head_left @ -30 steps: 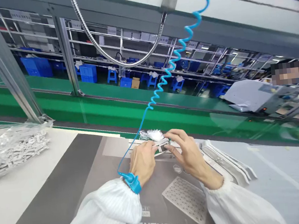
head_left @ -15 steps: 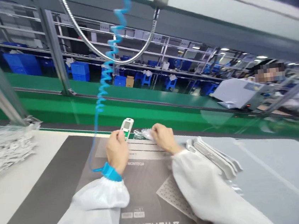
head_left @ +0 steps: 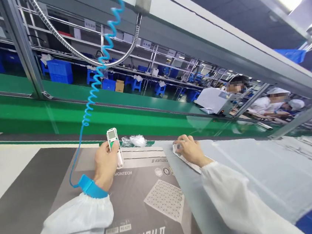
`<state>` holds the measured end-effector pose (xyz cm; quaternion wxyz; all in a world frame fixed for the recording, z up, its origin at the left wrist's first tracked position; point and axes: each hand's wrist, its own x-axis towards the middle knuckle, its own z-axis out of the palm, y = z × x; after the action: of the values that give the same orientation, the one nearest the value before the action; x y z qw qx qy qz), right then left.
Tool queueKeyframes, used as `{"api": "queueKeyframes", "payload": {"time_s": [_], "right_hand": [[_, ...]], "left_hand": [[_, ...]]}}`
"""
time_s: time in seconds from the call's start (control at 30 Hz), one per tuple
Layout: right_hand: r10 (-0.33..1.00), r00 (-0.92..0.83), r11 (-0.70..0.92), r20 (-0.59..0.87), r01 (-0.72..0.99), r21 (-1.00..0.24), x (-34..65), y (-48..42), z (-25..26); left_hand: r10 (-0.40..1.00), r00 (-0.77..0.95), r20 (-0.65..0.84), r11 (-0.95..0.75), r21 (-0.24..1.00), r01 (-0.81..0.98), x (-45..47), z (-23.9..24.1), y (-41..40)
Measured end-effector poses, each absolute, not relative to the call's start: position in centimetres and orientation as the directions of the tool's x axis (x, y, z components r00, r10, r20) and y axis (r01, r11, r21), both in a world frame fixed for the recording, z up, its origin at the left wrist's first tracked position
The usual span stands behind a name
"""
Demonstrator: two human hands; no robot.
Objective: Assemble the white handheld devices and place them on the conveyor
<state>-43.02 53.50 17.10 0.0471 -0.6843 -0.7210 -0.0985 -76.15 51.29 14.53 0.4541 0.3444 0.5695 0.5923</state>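
Note:
My left hand (head_left: 105, 166) is closed around a small white device with a little screen (head_left: 113, 142), held upright above a printed grey sheet (head_left: 141, 193). A blue strap on that wrist (head_left: 91, 186) leads to a coiled blue cord (head_left: 96, 78). My right hand (head_left: 189, 150) rests with curled fingers on a stack of flat white parts (head_left: 187, 161) lying on a pale mat (head_left: 252, 181). A crumpled clear bag (head_left: 134, 140) lies between the hands at the far edge.
A green conveyor (head_left: 133, 112) runs behind the bench, past a metal post (head_left: 23, 52). A flexible metal hose (head_left: 83, 57) hangs overhead. Other people in white work at the far right (head_left: 268, 103). Blue bins and stools stand behind.
My left hand lifted the white device away from the right hand and holds it upright. My right hand moved right onto the stack of white parts. The view swung right.

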Motion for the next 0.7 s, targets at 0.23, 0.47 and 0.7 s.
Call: {"api": "queueKeyframes", "payload": {"time_s": [0.23,0.47,0.7], "right_hand": [[0.989,-0.111,0.146,0.103,0.873,-0.465,-46.6,54.5,19.4],[0.973,-0.136,-0.195,-0.187,-0.050,-0.980,-56.1,53.2,15.3],[0.962,-0.263,-0.154,-0.076,-0.288,-0.945,-57.5,52.6,12.8]], "left_hand": [[0.985,0.047,-0.164,0.168,0.893,-0.418,-75.2,16.1,50.1],[0.998,-0.056,-0.033,0.031,0.999,-0.045,-75.5,14.6,51.3],[0.977,0.102,0.187,-0.212,0.903,0.374,-75.1,14.5,49.8]]}}
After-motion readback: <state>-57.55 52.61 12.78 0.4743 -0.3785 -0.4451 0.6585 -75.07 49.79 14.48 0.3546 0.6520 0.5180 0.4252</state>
